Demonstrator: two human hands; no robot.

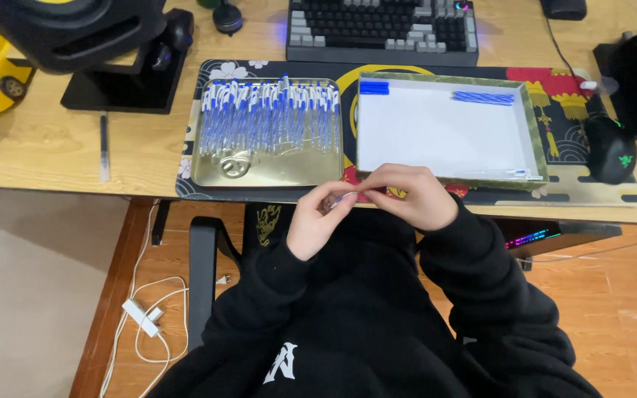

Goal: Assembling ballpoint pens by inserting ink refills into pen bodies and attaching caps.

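While the person sat at the worktop (pixel 53 147), both hands met just below its front edge, in the lower middle of the frame.

Left hand (pixel 317 221): fingers pinched on one end of a small blue-and-clear pen part (pixel 345 197), thumb pressed against it.
Right hand (pixel 411 195): curled over the other end of the same piece, fingertips closed on it, touching the left hand.
Pen part: held between the two hands, just in front of the mat (pixel 481 197), mostly hidden by fingers.
Metal tray (pixel 274 173): centre left of the frame, on the mat; a dense row of blue-and-clear pens (pixel 268 114) filled its upper half, a coil of thin springs (pixel 234 165) lay near its front.
White box (pixel 436 133): just beside the tray, to its right; blue caps (pixel 374 88) sat in its upper left corner, a few blue refills (pixel 483 97) in its upper right, a finished pen (pixel 514 174) along its front wall.
Keyboard (pixel 382 29): top centre, behind the mat.
Mouse (pixel 610 149): right edge of the mat.
Loose pen (pixel 103 146): left of the tray, on bare wood.
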